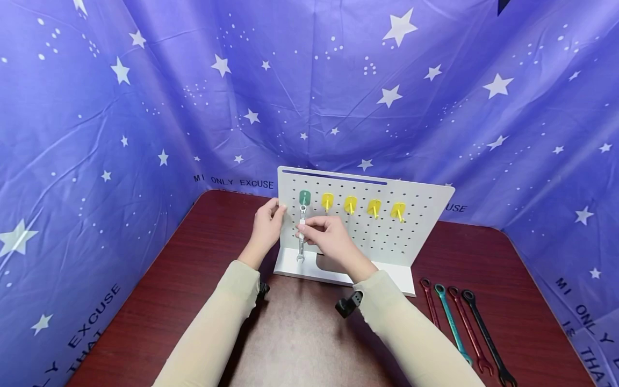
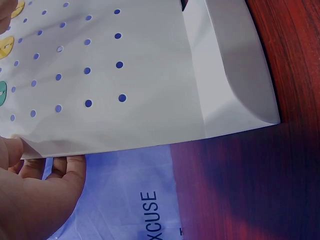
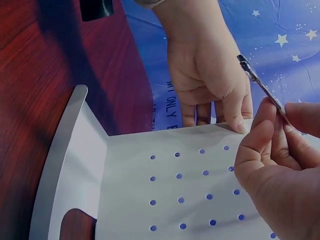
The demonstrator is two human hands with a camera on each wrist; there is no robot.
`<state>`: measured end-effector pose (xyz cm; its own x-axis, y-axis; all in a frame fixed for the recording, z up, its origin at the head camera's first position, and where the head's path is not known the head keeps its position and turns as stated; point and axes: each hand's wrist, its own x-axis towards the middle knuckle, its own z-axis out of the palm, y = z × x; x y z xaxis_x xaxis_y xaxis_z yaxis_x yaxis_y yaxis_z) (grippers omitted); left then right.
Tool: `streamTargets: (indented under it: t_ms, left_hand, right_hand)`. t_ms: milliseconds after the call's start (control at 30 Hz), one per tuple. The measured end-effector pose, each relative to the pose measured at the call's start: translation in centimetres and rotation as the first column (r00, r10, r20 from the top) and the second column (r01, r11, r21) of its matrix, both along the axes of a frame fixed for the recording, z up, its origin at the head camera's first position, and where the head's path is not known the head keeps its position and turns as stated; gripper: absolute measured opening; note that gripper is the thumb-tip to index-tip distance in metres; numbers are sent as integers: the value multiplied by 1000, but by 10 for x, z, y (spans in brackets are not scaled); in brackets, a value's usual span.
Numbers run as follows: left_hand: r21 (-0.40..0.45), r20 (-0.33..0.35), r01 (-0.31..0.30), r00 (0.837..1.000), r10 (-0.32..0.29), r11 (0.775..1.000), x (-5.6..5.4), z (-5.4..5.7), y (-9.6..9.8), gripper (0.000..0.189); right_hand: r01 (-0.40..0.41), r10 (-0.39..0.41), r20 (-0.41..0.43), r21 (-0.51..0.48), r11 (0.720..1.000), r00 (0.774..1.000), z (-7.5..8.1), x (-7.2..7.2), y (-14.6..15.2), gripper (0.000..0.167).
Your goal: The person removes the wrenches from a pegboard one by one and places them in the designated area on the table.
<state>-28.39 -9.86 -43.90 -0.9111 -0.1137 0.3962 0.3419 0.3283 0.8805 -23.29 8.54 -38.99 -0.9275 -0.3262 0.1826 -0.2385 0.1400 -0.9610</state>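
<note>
A white pegboard [image 1: 358, 236] stands upright on its base on the table. My left hand [image 1: 267, 223] grips its left edge; in the left wrist view the thumb of the left hand [image 2: 40, 195] lies on the front face and the fingers reach behind. With thumb and fingertips, my right hand [image 1: 331, 239] pinches a silver combination wrench [image 1: 301, 248], held upright before the board. The wrench's ring end is at the green hook [image 1: 304, 196]; I cannot tell whether it is around the peg. In the right wrist view, the fingers cover the middle of the wrench [image 3: 262, 85].
Several yellow hooks, such as this yellow hook [image 1: 374, 208], line up right of the green one. On the dark red table [image 1: 159, 317] at the right lie a teal wrench [image 1: 451, 317], a black wrench [image 1: 488, 333] and two red wrenches. Starry purple cloth [image 1: 309, 80] surrounds the table.
</note>
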Motion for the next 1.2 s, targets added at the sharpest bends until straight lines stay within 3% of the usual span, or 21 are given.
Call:
streamTargets:
  t_ms: [533, 1200]
  left_hand:
    - [8, 16, 5, 1000, -6, 1000, 1, 0, 0, 12]
    - [7, 8, 6, 1000, -6, 1000, 0, -1, 0, 11]
  right_hand:
    - [5, -5, 58, 5, 1000, 998, 6, 0, 0, 27]
    - [-17, 17, -20, 31, 999, 1000, 3, 4, 6, 18]
